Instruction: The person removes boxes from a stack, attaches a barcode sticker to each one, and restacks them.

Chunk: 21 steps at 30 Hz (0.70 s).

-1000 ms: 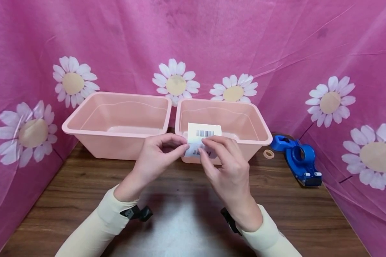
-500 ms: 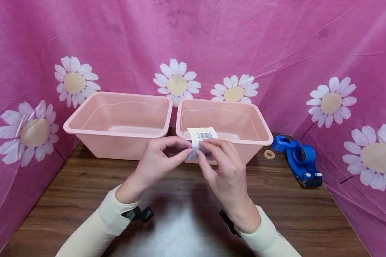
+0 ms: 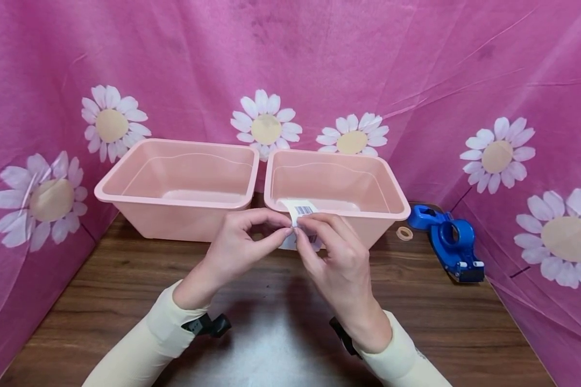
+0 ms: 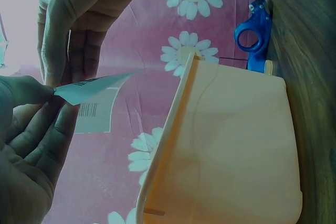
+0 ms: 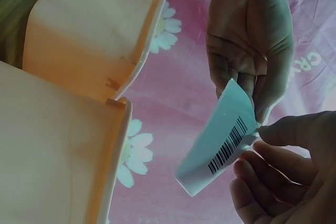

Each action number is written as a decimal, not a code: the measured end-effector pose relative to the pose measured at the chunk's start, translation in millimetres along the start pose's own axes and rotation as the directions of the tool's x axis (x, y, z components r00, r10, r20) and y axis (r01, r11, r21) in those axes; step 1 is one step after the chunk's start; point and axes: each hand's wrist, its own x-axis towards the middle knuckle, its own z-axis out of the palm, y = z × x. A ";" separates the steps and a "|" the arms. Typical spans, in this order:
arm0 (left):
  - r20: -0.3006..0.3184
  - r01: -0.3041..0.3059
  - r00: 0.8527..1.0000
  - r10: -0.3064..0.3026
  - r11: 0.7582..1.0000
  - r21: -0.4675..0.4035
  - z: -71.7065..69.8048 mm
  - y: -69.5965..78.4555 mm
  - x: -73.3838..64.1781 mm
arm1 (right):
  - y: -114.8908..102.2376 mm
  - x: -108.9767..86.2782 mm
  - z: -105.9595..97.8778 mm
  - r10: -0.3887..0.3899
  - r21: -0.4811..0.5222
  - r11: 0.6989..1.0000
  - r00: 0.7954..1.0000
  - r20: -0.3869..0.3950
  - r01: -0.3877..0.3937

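Note:
A white strip of barcode labels [image 3: 302, 206] is held up between the two hands, in front of the right tub. My left hand [image 3: 237, 248] pinches its left edge between thumb and fingertips. From the other side, my right hand [image 3: 342, 259] pinches it close to the left fingertips. In the left wrist view the barcode label strip [image 4: 95, 116] is bent, with one printed panel leaning out from another. The right wrist view shows the barcode label strip [image 5: 223, 137] tilted, one barcode plainly visible. Fingers hide its pinched part.
Two pink tubs stand side by side at the back, the left tub [image 3: 164, 221] and the right tub [image 3: 380, 219]. A blue tape dispenser [image 3: 447, 244] and a small tan ring [image 3: 404, 233] lie right of them. Pink flowered cloth [image 3: 290, 59] walls the wooden table [image 3: 406, 301].
The label strip has bent along its middle, its upper panel tipping back and down. My right fingertips have shifted left, close to the left ones. Tubs and dispenser have stayed put.

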 end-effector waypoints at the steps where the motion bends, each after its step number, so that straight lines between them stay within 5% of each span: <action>1: 0.001 -0.004 1.000 0.004 1.000 0.000 -0.2 -0.3 -0.1 | 0.0 -0.2 0.1 0.000 0.002 1.000 1.000 0.002 0.000; 21: -0.001 0.024 1.000 -0.024 0.998 -0.056 3.0 1.4 -1.7 | 2.8 -1.9 2.8 0.006 0.036 0.999 1.000 -0.010 -0.005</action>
